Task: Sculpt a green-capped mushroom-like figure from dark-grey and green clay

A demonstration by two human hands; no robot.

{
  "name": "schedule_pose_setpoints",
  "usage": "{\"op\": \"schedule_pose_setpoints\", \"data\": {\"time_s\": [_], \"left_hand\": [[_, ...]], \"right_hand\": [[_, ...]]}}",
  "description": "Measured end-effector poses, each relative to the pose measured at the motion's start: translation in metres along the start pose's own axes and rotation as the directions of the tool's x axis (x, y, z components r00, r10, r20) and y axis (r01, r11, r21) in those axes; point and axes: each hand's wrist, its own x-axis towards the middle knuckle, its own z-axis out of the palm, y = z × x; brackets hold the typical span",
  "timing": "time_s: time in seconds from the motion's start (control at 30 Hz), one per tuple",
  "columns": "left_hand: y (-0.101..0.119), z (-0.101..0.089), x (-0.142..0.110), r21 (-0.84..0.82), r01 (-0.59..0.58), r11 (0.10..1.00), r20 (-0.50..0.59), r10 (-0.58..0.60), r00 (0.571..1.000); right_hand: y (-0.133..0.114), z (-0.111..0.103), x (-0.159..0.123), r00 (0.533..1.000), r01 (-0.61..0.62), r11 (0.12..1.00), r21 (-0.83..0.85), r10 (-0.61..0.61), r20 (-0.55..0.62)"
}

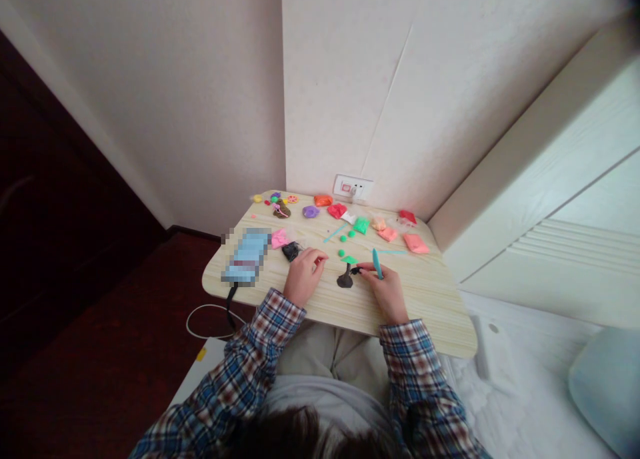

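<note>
My right hand (387, 294) is closed around a turquoise modelling tool (377, 263), which sticks up from between the fingers. Its fingertips are at a small black lump of clay (356, 270). Just left of that lump stands a dark brown clay tree (345, 279) with a wide base and a flat green piece on top. My left hand (304, 276) is over the table's near side, fingers curled and tips pinched together; what they hold, if anything, is too small to make out. A black clay packet (291, 250) lies beyond its knuckles. Several green clay balls (343, 238) lie behind the tree.
On the table (425, 312) are a phone (247, 256) with a cable, a pink packet (279, 238), a purple packet (311, 211), an orange packet (323, 200), a green packet (361, 226) and a brown clay figure (282, 210). A wall socket (353, 187) is behind.
</note>
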Motion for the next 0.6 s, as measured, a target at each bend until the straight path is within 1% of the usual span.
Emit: {"op": "schedule_pose_setpoints", "data": {"time_s": [0.07,0.17,0.3,0.4,0.47,0.6], "left_hand": [[-0.002,0.010,-0.002,-0.025,0.019,1.000,0.056,-0.017,0.998],[-0.005,0.020,-0.001,-0.044,0.043,0.998,0.095,-0.039,0.995],[-0.006,0.025,0.004,-0.043,0.018,0.999,0.137,-0.012,0.991],[-0.005,0.027,0.006,-0.036,-0.008,0.999,0.166,0.014,0.986],[-0.005,0.028,0.007,-0.030,-0.013,0.999,0.173,0.018,0.985],[-0.006,0.029,0.007,-0.008,-0.021,1.000,0.164,0.023,0.986]], "right_hand": [[-0.001,0.004,0.001,1.000,-0.010,1.000,0.001,0.010,0.018],[-0.003,0.010,0.000,0.999,-0.018,1.000,-0.006,0.018,0.033],[-0.001,0.017,0.001,0.998,-0.011,0.999,-0.039,0.013,0.054],[0.001,0.015,0.003,0.997,0.016,0.997,-0.078,-0.011,0.071],[0.002,0.011,0.004,0.998,0.035,0.992,-0.123,-0.029,0.052],[0.003,0.000,-0.001,0.994,0.075,0.959,-0.273,-0.094,-0.057]]}}
